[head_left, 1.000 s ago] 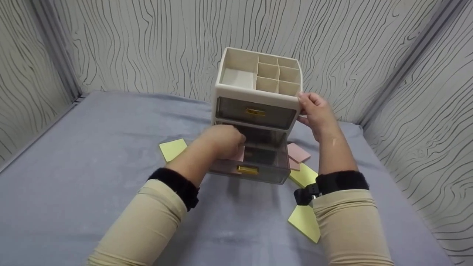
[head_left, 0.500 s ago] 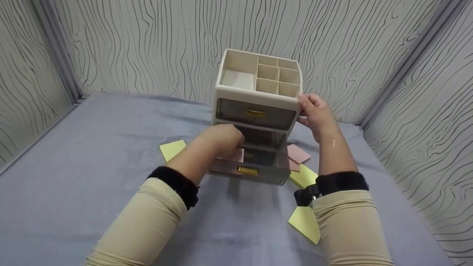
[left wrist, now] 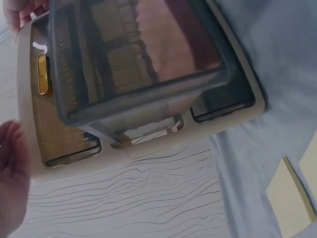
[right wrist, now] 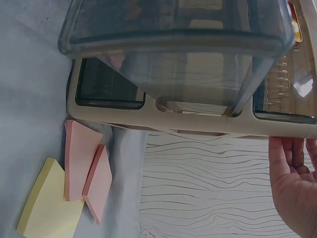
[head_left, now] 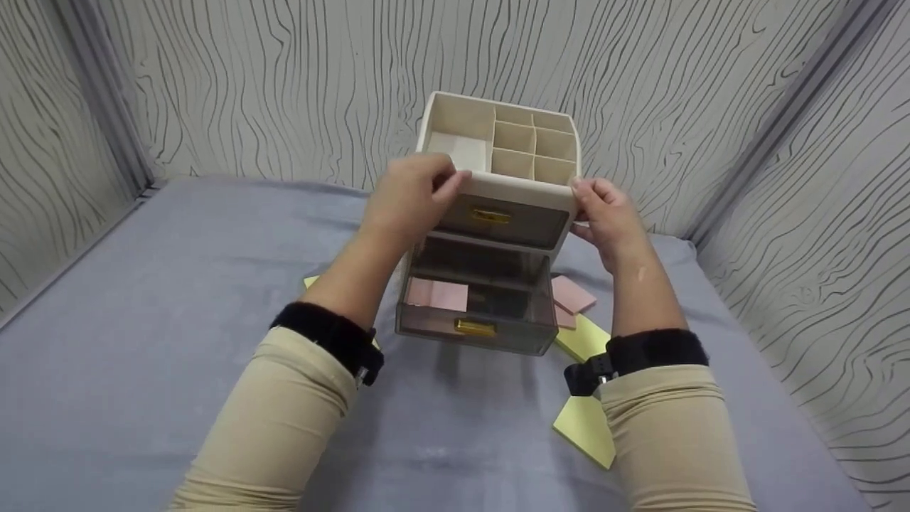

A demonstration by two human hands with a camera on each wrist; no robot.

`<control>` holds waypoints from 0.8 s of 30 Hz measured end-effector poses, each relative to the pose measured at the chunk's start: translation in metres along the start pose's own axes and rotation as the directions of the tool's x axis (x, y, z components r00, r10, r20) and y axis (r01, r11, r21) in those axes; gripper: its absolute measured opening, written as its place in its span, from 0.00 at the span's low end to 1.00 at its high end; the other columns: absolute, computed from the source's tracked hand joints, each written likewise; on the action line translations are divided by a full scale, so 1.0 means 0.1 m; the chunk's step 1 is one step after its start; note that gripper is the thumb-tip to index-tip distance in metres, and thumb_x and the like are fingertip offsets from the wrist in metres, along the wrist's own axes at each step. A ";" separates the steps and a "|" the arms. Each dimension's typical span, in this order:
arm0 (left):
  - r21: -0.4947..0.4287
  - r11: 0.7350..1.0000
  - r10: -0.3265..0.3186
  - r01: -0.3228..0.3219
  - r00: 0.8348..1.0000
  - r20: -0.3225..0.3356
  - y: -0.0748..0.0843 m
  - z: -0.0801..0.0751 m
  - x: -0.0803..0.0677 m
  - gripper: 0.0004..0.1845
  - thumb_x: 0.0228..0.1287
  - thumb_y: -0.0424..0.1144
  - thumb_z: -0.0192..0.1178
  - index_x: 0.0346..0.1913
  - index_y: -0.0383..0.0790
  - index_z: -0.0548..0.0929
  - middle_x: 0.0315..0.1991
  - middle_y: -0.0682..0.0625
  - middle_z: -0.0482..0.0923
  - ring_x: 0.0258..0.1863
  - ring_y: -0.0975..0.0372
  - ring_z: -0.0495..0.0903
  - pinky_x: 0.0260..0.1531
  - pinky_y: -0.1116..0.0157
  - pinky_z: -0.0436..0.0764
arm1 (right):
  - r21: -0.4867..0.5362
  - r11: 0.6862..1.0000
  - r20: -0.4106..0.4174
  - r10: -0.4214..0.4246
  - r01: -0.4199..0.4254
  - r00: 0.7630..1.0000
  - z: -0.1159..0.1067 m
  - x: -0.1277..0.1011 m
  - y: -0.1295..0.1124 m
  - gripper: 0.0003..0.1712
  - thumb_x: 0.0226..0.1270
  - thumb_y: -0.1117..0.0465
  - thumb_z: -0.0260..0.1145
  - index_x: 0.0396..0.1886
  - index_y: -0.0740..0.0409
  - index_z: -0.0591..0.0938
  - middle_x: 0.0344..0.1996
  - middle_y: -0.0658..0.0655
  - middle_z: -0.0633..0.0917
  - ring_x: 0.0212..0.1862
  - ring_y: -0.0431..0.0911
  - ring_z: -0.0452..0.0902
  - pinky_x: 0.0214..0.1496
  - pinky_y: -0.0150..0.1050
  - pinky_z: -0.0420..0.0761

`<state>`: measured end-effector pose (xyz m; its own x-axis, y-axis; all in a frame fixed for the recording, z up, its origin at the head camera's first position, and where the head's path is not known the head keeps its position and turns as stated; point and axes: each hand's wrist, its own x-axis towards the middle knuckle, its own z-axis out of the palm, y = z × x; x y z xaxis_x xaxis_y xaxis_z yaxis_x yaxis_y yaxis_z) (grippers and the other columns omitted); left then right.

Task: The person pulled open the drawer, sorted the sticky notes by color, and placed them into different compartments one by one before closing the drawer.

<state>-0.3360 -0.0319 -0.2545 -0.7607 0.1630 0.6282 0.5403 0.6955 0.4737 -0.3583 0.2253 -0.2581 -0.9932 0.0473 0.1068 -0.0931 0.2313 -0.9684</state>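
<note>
A cream drawer organizer (head_left: pixel 490 178) with smoky drawers and gold handles stands in the middle. My right hand (head_left: pixel 610 219) grips its upper right corner, thumb at the front and fingers along the side. The middle drawer (head_left: pixel 512 334) is pulled out, with a pink sticky note pad (head_left: pixel 438 294) lying in its left part. Above it, my left hand (head_left: pixel 412 192) is at the upper left front edge, fingers loosely curled and thumb tip right at the rim. In the left wrist view this hand is blurred beside the organizer's top end, with nothing visible in it.
Right of the organizer lie pink pads (head_left: pixel 573 294), a yellow pad (head_left: pixel 583 337) and a nearer yellow pad (head_left: pixel 587 431). Another yellow pad (head_left: pixel 311 281) is mostly hidden behind the left forearm. A grey-blue cloth (head_left: pixel 178 341) covers the table, with a patterned wall (head_left: pixel 284 85) behind.
My left hand has come up out of the middle drawer to the organizer's upper front edge, leaving the pink pad in the drawer. The right hand keeps its hold.
</note>
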 end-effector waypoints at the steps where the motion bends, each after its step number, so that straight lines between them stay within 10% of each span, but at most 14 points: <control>1: -0.017 0.999 -0.028 0.027 0.997 -0.070 -0.01 -0.01 0.02 0.15 0.64 0.46 0.55 0.25 0.39 0.77 0.23 0.49 0.74 0.25 0.60 0.70 0.28 0.66 0.72 | -0.001 1.000 -0.001 -0.001 0.001 1.000 0.00 0.00 0.00 0.15 0.66 0.46 0.56 0.37 0.53 0.73 0.36 0.56 0.74 0.42 0.45 0.71 0.59 0.49 0.69; 4: -0.073 0.987 -0.155 0.143 0.965 -0.210 -0.05 -0.02 0.07 0.13 0.62 0.45 0.57 0.28 0.39 0.78 0.26 0.49 0.76 0.26 0.61 0.72 0.28 0.68 0.72 | -0.008 1.000 -0.004 -0.002 0.002 1.000 0.00 -0.01 -0.01 0.16 0.66 0.46 0.56 0.37 0.53 0.73 0.37 0.56 0.74 0.42 0.45 0.71 0.59 0.48 0.69; 8: -0.157 0.941 -0.332 0.301 0.911 -0.243 -0.11 -0.01 0.15 0.13 0.60 0.47 0.60 0.32 0.39 0.76 0.30 0.50 0.74 0.30 0.63 0.71 0.30 0.70 0.72 | -0.011 1.000 -0.012 -0.001 0.000 1.000 0.01 -0.01 -0.01 0.15 0.66 0.46 0.56 0.37 0.54 0.74 0.36 0.56 0.74 0.42 0.45 0.72 0.58 0.48 0.70; 17: -0.273 0.800 -0.559 0.534 0.829 -0.016 -0.22 0.00 0.23 0.18 0.60 0.51 0.59 0.46 0.42 0.76 0.42 0.50 0.77 0.41 0.61 0.75 0.41 0.66 0.76 | -0.003 1.000 -0.006 0.015 -0.015 1.000 0.02 -0.01 -0.02 0.15 0.67 0.47 0.54 0.37 0.54 0.73 0.38 0.56 0.73 0.43 0.45 0.71 0.58 0.48 0.70; 24: -0.339 0.711 -0.619 0.616 0.777 0.113 -0.24 -0.03 0.26 0.20 0.62 0.52 0.56 0.49 0.41 0.79 0.45 0.48 0.78 0.44 0.60 0.76 0.44 0.65 0.76 | -0.048 0.999 -0.030 0.009 -0.011 1.000 0.02 0.00 -0.01 0.19 0.66 0.45 0.54 0.40 0.56 0.73 0.39 0.57 0.74 0.44 0.46 0.73 0.57 0.47 0.71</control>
<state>-0.3677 -0.0463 -0.2479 -0.9664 -0.2247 0.1251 0.0377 0.3574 0.9332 -0.3585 0.2231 -0.2578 -0.9914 0.0787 0.1046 -0.0790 0.2775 -0.9575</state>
